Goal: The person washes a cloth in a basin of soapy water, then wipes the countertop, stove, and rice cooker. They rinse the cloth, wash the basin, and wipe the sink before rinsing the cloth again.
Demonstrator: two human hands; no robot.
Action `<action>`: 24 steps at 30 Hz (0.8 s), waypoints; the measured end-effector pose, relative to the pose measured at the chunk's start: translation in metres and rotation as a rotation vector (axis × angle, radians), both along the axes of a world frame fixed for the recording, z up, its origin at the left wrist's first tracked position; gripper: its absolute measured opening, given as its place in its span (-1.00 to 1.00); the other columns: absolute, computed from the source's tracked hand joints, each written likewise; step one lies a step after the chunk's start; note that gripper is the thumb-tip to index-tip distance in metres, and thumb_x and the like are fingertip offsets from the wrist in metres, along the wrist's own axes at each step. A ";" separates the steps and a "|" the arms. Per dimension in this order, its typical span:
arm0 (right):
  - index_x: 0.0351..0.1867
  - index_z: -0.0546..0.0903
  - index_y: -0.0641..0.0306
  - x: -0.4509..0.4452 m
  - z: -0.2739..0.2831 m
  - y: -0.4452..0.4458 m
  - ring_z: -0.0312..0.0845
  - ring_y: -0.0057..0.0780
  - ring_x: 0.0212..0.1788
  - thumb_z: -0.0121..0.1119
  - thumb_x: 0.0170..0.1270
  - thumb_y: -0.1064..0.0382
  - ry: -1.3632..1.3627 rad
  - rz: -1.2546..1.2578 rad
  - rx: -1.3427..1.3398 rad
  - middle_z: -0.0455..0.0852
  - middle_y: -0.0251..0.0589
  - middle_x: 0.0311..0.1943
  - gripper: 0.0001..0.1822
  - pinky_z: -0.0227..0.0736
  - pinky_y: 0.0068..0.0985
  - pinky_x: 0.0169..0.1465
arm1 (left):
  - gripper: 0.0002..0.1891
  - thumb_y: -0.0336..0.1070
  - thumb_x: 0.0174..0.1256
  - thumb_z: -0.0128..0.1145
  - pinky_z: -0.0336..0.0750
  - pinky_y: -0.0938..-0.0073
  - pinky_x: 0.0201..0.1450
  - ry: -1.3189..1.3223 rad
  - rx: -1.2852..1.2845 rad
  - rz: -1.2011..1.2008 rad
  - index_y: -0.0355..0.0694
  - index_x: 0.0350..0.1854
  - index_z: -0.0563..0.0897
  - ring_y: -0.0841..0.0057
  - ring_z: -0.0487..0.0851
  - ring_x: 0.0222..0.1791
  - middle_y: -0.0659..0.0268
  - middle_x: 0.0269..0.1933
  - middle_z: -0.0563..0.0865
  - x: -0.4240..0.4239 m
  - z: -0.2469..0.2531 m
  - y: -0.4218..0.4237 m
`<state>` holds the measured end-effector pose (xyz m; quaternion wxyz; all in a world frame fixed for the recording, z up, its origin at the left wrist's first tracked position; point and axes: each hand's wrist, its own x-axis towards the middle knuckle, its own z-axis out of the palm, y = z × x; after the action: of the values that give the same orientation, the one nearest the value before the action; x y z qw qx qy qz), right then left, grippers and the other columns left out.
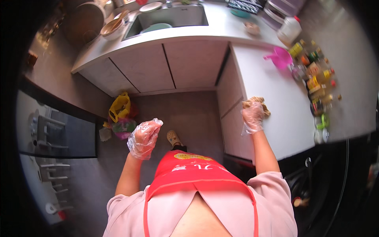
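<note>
My right hand (pixel 253 115), in a clear plastic disposable glove, grips a tan striped cloth (pixel 263 107). The cloth is bunched and rests on the white countertop (pixel 284 118) near its inner edge. My left hand (pixel 145 139) wears the same kind of thin glove and is raised in front of me, over the floor. Its fingers are curled together, and nothing shows in them. Farther along the right counter sits a pink plastic ladle or scoop (pixel 279 57).
Several sauce and oil bottles (pixel 321 80) line the wall at right. Ahead is a sink (pixel 189 16) holding a green basin (pixel 157 27); a bowl (pixel 112 29) stands left of it. Plastic bags (pixel 120 108) lie on the floor by the cabinets. A black stove (pixel 308 180) adjoins the counter.
</note>
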<state>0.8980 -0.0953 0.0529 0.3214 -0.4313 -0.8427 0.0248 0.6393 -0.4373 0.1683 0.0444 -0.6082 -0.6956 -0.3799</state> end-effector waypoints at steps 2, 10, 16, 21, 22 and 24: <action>-0.61 0.53 0.19 -0.033 0.000 0.030 0.44 -0.06 -0.38 0.08 -0.27 0.38 -0.029 -0.026 0.067 0.55 -0.07 -0.53 -0.92 0.32 -0.23 -0.30 | -0.76 -0.59 -0.03 0.18 0.53 0.36 -0.15 0.026 0.021 0.046 -0.27 -0.25 0.63 0.20 0.65 -0.24 0.15 -0.26 0.69 -0.047 0.001 0.011; -0.25 0.58 0.27 -0.134 0.018 0.156 0.53 -0.55 -0.42 0.20 0.05 0.28 0.865 -0.036 -0.867 0.61 -0.33 -0.40 -0.78 0.48 -0.56 -0.31 | -0.79 -0.56 -0.02 0.18 0.52 0.34 -0.17 0.024 0.076 0.057 -0.27 -0.27 0.63 0.19 0.64 -0.26 0.13 -0.28 0.68 -0.215 0.020 0.071; -0.08 0.49 0.24 -0.295 0.103 0.167 0.50 -0.59 -0.26 0.21 0.11 0.13 0.869 0.310 -0.786 0.57 -0.34 -0.27 -0.63 0.43 -0.61 -0.20 | -0.79 -0.55 0.01 0.18 0.52 0.34 -0.16 0.041 0.072 -0.002 -0.25 -0.26 0.62 0.21 0.65 -0.26 0.15 -0.30 0.68 -0.294 0.018 0.128; -0.33 0.54 0.16 -0.445 0.037 0.214 0.45 -0.44 -0.36 0.15 0.08 0.22 0.068 0.452 -0.330 0.52 -0.33 -0.38 -0.86 0.40 -0.46 -0.28 | -0.81 -0.56 0.06 0.16 0.52 0.35 -0.06 -0.031 0.033 0.087 -0.30 -0.23 0.63 0.21 0.65 -0.17 0.12 -0.23 0.69 -0.334 0.008 0.177; -0.43 0.55 0.13 -0.475 0.021 0.211 0.44 -0.39 -0.38 0.12 0.07 0.25 -0.053 0.521 -0.187 0.51 -0.31 -0.43 -0.93 0.39 -0.41 -0.31 | -0.81 -0.56 0.07 0.15 0.52 0.35 -0.06 -0.034 0.029 0.134 -0.30 -0.23 0.63 0.20 0.65 -0.17 0.12 -0.23 0.69 -0.343 0.006 0.183; -0.46 0.53 0.18 -0.542 0.034 0.161 0.44 -0.27 -0.39 0.09 0.06 0.22 0.165 0.820 -0.410 0.50 -0.20 -0.46 -0.89 0.38 -0.35 -0.31 | -0.78 -0.56 0.08 0.12 0.50 0.35 -0.05 -0.040 0.007 0.219 -0.29 -0.19 0.62 0.20 0.64 -0.16 0.10 -0.21 0.68 -0.363 -0.002 0.193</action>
<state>0.3558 0.0661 0.0869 0.2590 -0.1136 -0.8930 0.3502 0.2759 -0.2443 0.1662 0.0739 -0.5206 -0.7572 -0.3875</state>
